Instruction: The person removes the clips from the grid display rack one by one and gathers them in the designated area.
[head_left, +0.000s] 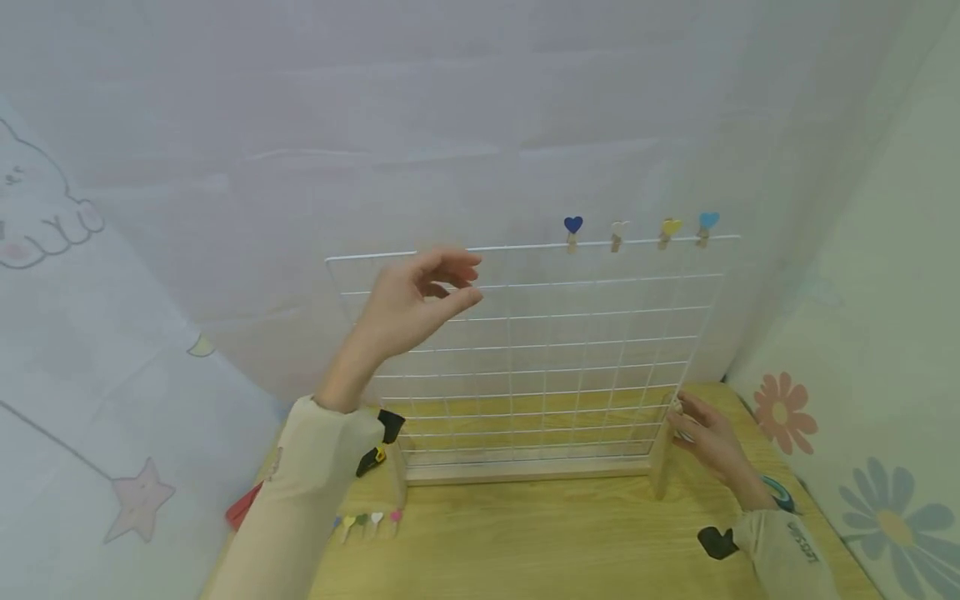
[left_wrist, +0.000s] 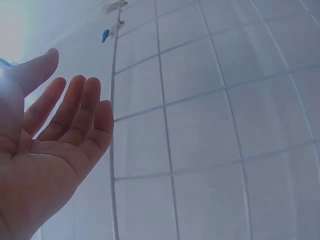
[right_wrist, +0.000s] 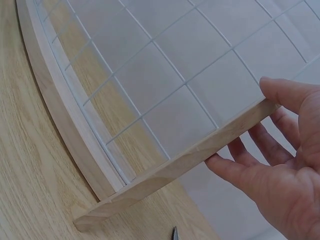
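A white wire grid [head_left: 525, 247] stands upright in a wooden base [head_left: 525, 473] on the table. Along its top wire, towards the right, sit several small heart clothespins, among them a dark blue one [head_left: 573, 227], a yellow one [head_left: 670, 228] and a light blue one [head_left: 707, 222]. My left hand [head_left: 408, 308] is raised at the left part of the top wire, its fingers loosely bent, thumb apart, nothing between them. Low at the right, my right hand [right_wrist: 290, 165] grips the upper end of the base's wooden side post [right_wrist: 165, 175], thumb on one side and fingers on the other.
More heart clothespins, including a pink one [head_left: 395, 518] and a white one [head_left: 377, 519], lie in a row at the table's front left. A red object [head_left: 243, 505] lies at the left edge, partly behind my sleeve. Near my right wrist is a teal ring-shaped thing [head_left: 780, 493].
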